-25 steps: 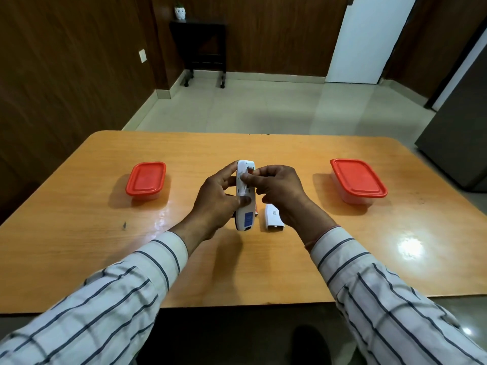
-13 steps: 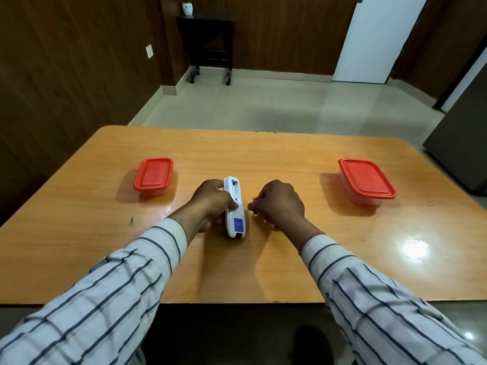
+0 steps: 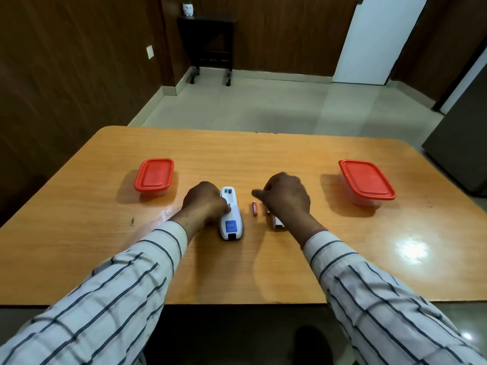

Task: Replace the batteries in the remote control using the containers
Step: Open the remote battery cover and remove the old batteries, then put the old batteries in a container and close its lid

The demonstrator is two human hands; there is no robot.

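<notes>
The white remote control point(image 3: 230, 213) lies back-up on the orange wooden table point(image 3: 79, 233), its long axis running away from the person, with the battery bay open at the far end, a blue label nearer the person and a small dark notch at the near end. The left hand point(image 3: 204, 204) rests on the table with its grip closed around the remote's left edge, thumb pressed on the bay. Just right of that grip lies a small red battery point(image 3: 254, 208), apart from the remote. The right hand point(image 3: 286, 197) hangs loosely curled above the table, motion-blurred; whether its grip holds anything cannot be told. Under its wrist shows part of a white battery cover point(image 3: 278, 223). Well left of the left grip stands a red-lidded container point(image 3: 155, 175); well right of the right grip, a larger red-lidded container point(image 3: 366, 181).
</notes>
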